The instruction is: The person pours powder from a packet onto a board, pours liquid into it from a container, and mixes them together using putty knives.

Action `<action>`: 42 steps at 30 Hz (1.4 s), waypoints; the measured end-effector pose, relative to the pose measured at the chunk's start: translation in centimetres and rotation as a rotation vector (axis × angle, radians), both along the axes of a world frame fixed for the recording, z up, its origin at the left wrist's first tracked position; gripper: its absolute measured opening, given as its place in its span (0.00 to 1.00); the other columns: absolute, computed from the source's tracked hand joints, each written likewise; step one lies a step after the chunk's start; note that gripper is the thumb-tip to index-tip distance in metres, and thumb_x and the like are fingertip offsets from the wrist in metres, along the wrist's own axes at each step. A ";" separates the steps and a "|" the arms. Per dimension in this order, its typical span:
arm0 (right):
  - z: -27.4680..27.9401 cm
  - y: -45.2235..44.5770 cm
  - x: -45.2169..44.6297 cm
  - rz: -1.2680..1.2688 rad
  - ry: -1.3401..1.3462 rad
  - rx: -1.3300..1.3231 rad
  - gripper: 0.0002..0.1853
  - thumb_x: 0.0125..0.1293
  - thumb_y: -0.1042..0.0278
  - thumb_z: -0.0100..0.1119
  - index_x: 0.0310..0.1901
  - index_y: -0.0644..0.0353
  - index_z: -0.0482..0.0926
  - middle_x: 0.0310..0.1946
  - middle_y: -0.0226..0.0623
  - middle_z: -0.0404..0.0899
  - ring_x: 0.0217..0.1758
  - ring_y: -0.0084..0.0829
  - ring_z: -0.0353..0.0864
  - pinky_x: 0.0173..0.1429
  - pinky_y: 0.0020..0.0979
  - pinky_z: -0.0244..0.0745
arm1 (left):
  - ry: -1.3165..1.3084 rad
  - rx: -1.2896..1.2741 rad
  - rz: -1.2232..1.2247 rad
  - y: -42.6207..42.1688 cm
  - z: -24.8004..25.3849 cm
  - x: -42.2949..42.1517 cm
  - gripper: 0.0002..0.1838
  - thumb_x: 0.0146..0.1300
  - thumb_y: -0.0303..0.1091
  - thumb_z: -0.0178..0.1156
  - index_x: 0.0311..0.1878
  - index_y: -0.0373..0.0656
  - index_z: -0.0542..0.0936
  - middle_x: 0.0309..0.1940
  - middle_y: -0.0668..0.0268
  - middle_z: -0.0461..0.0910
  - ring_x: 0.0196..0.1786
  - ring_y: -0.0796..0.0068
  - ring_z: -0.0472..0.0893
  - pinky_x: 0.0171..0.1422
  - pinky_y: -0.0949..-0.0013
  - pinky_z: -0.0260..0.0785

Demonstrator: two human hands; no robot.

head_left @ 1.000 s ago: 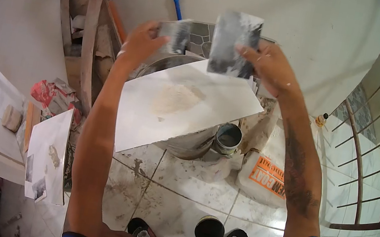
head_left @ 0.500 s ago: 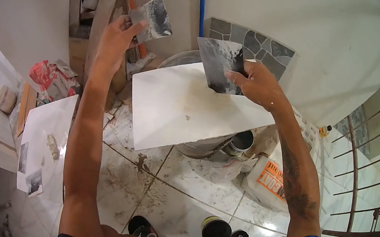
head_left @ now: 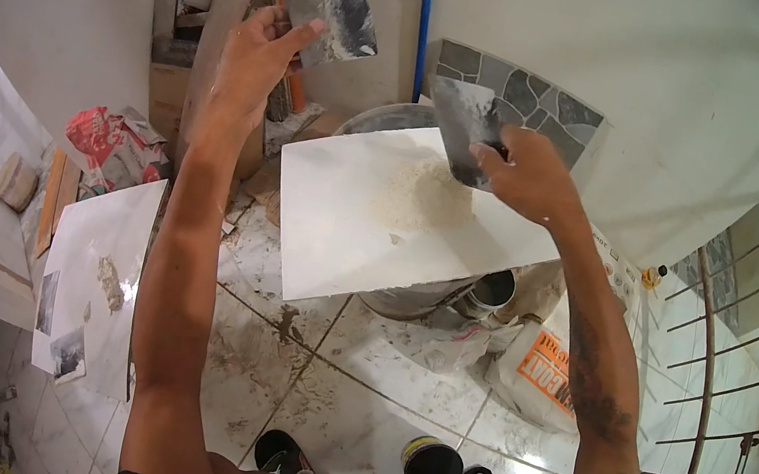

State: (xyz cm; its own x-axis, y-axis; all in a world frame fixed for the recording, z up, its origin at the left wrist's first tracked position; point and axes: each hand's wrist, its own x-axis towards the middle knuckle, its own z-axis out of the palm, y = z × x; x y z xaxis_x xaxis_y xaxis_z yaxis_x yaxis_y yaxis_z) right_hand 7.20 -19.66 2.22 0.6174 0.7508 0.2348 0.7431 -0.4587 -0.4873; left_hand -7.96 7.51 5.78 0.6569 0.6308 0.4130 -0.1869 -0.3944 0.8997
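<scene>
My left hand (head_left: 257, 53) is closed on the edge of a flat, dark square putty spreader (head_left: 345, 18) smeared with white powder, held up in front of the wall. My right hand (head_left: 535, 175) grips a second dark putty spreader (head_left: 462, 115), tilted over the far edge of a white board (head_left: 328, 238). Beige powder (head_left: 427, 195) lies scattered on the board just below that spreader. The board rests on top of a large round bucket (head_left: 409, 301), which it mostly hides.
A skim coat bag (head_left: 534, 366) and an open can (head_left: 492, 287) stand by the bucket. To the left lies another white board (head_left: 96, 233) with small dark plates, near a red and white bag (head_left: 116, 148). Planks (head_left: 225, 17) and a blue pipe (head_left: 421, 36) lean at the wall.
Beige powder now spreads across the board where only a faint patch showed. The right spreader carries less white powder. The whole view has shifted slightly; both hands keep their hold.
</scene>
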 end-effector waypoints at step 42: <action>-2.3 0.4 0.3 0.191 0.132 0.027 0.21 0.69 0.56 0.65 0.32 0.71 0.79 0.20 0.37 0.74 0.25 0.25 0.67 0.33 0.35 0.66 | 0.955 0.097 -0.033 4.1 -6.5 -2.2 0.26 0.60 0.45 0.72 0.57 0.39 0.81 0.35 0.68 0.78 0.35 0.79 0.79 0.41 0.70 0.83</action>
